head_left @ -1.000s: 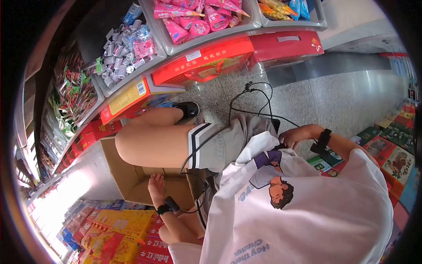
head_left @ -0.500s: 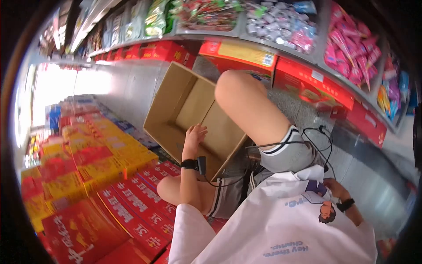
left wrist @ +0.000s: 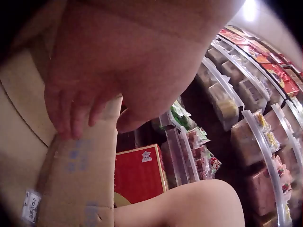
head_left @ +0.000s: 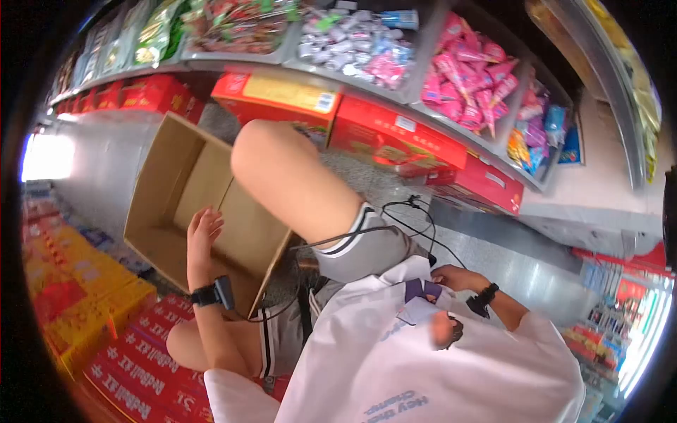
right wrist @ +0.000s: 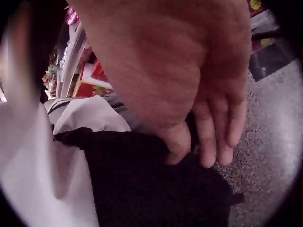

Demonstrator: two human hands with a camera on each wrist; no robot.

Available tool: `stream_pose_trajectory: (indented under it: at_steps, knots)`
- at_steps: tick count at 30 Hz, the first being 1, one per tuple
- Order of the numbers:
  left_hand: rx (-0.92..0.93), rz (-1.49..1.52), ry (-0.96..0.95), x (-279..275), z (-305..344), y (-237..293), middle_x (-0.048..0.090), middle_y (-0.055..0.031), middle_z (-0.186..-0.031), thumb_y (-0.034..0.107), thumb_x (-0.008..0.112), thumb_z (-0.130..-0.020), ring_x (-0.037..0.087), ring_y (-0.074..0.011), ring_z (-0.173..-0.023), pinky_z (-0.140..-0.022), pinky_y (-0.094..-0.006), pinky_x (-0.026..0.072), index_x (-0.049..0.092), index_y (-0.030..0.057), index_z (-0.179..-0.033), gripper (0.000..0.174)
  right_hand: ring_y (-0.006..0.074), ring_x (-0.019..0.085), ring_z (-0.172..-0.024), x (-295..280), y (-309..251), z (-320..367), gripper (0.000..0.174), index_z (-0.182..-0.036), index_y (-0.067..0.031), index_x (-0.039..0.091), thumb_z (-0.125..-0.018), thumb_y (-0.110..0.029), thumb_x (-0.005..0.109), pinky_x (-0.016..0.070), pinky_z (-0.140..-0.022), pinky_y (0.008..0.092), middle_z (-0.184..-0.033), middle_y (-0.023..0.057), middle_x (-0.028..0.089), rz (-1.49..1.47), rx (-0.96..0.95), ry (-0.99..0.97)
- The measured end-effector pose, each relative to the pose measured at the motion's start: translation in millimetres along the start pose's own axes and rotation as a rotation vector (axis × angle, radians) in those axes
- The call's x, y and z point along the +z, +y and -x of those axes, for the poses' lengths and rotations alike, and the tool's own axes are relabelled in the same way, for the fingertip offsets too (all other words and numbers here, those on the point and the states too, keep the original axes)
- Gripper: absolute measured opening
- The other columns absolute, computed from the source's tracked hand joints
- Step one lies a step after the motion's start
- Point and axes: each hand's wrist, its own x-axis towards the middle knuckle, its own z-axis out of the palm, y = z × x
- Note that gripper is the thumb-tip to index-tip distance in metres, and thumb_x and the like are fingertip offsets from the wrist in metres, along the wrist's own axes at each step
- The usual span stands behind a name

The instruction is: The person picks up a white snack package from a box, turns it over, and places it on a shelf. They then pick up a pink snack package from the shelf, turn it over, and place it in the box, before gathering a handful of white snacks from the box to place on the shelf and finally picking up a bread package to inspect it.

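Note:
An open cardboard box [head_left: 159, 194] stands on the floor in front of the person, at left in the head view. Over its opening hovers the left hand [head_left: 204, 229], holding nothing, its fingers loosely bent. In the left wrist view this hand [left wrist: 123, 71] hangs close over a box wall with faint blue print. At the waist, beside the white shirt [head_left: 395, 352], is the right hand [head_left: 458, 278]. Its extended thumb and fingers [right wrist: 206, 137] rest at a black, cloth-like thing [right wrist: 151, 184] in the right wrist view. The kind of that black thing cannot be told.
Grey shelf bins with pink cone-shaped packets [head_left: 465, 74] and small white containers [head_left: 338, 42] line the far side. Red boxes [head_left: 388, 137] sit beneath them. Red Bull cartons [head_left: 134, 359] are stacked at left. A black cable [head_left: 430, 229] loops over the floor and leg.
The head view has swung, moving the box and shelves about in the picture. The left hand stays over the box, and the right hand stays at the waist.

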Motion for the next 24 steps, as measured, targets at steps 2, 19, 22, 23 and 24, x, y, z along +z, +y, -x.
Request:
stream_pose_trajectory:
  at_steps: [2, 19, 22, 23, 24]
  knots:
    - [-0.007, 0.016, -0.044, -1, -3, -3, 0.069, -0.0095, -0.124, 0.039, 0.057, -0.102, 0.066, -0.0216, -0.113, -0.100, -0.0347, 0.0472, 0.056, 0.0055, -0.138, 0.049, 0.0234, 0.069, -0.092, 3, 4, -2, 0.018, -0.109, -0.0016, 0.071, -0.096, -0.007, 0.060, 0.0534, -0.084, 0.0369, -0.099, 0.0149, 0.074, -0.158, -0.044, 0.025]
    - [-0.057, -0.050, -0.122, 0, -3, -20, 0.067, -0.0119, -0.130, 0.043, 0.056, -0.102, 0.064, -0.0237, -0.117, -0.103, -0.0371, 0.0444, 0.051, 0.0038, -0.144, 0.057, 0.0214, 0.075, -0.081, -19, 17, -17, 0.033, -0.098, 0.0003, 0.077, -0.101, -0.025, 0.056, 0.0569, -0.071, 0.0354, -0.088, 0.0102, 0.078, -0.173, 0.121, 0.068]
    - [-0.067, -0.042, -0.119, 0, -4, -21, 0.067, -0.0123, -0.130, 0.043, 0.056, -0.102, 0.065, -0.0236, -0.116, -0.103, -0.0371, 0.0449, 0.050, 0.0037, -0.144, 0.058, 0.0198, 0.074, -0.080, -25, 12, -20, 0.029, -0.098, 0.0006, 0.077, -0.101, -0.020, 0.057, 0.0569, -0.071, 0.0343, -0.089, 0.0116, 0.078, -0.194, 0.114, 0.034]
    - [-0.076, -0.038, -0.117, 0, -7, -23, 0.067, -0.0124, -0.130, 0.044, 0.056, -0.102, 0.065, -0.0236, -0.116, -0.102, -0.0371, 0.0451, 0.050, 0.0037, -0.144, 0.058, 0.0195, 0.074, -0.081, -26, 14, -22, 0.025, -0.099, 0.0011, 0.075, -0.100, -0.016, 0.057, 0.0568, -0.071, 0.0339, -0.090, 0.0120, 0.078, -0.200, 0.092, 0.028]
    - [-0.074, -0.038, -0.130, -1, -8, -26, 0.068, -0.0124, -0.129, 0.043, 0.056, -0.102, 0.065, -0.0235, -0.115, -0.102, -0.0371, 0.0454, 0.050, 0.0037, -0.144, 0.058, 0.0192, 0.073, -0.081, -25, 18, -24, 0.022, -0.100, 0.0016, 0.074, -0.099, -0.012, 0.057, 0.0566, -0.071, 0.0334, -0.091, 0.0124, 0.078, -0.208, 0.070, 0.025]
